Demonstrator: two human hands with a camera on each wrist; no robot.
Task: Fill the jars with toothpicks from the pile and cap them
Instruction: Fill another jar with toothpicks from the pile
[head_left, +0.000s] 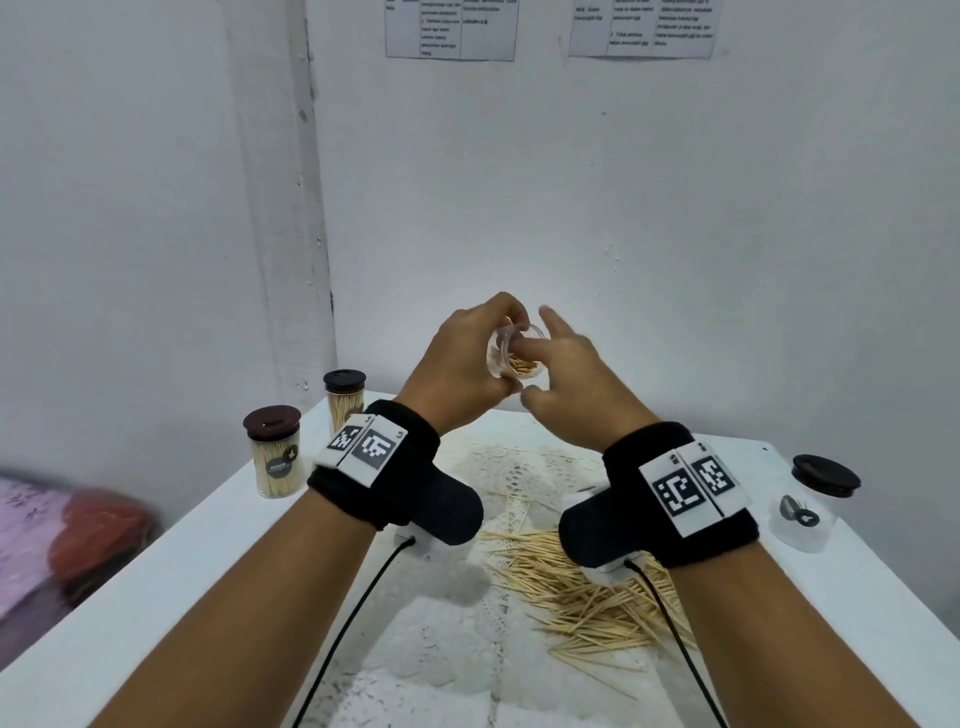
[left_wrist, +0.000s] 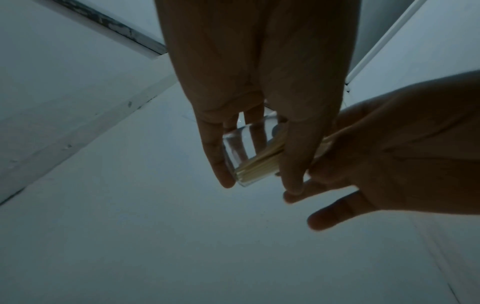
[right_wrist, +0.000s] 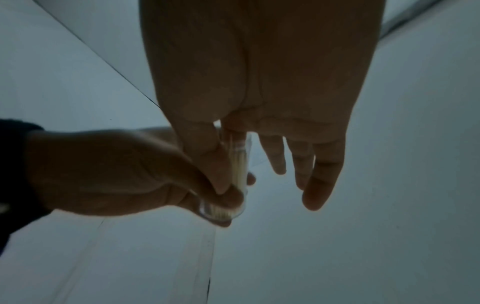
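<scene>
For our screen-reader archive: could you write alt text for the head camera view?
The left hand holds up an open clear jar while the right hand feeds toothpicks into it. Below, a toothpick pile lies on a white table; two capped full jars stand left, another capped jar right.

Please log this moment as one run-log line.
left hand: holds open jar | right hand: pushing toothpicks into jar | capped full jars: two | pile: on table

The person's forearms are bare, with no sleeves. Each wrist wears a thick black band (head_left: 382, 470) carrying white tags printed with square black-and-white codes (head_left: 693, 486). A thin black cable (head_left: 343, 634) trails from under each band.
</scene>
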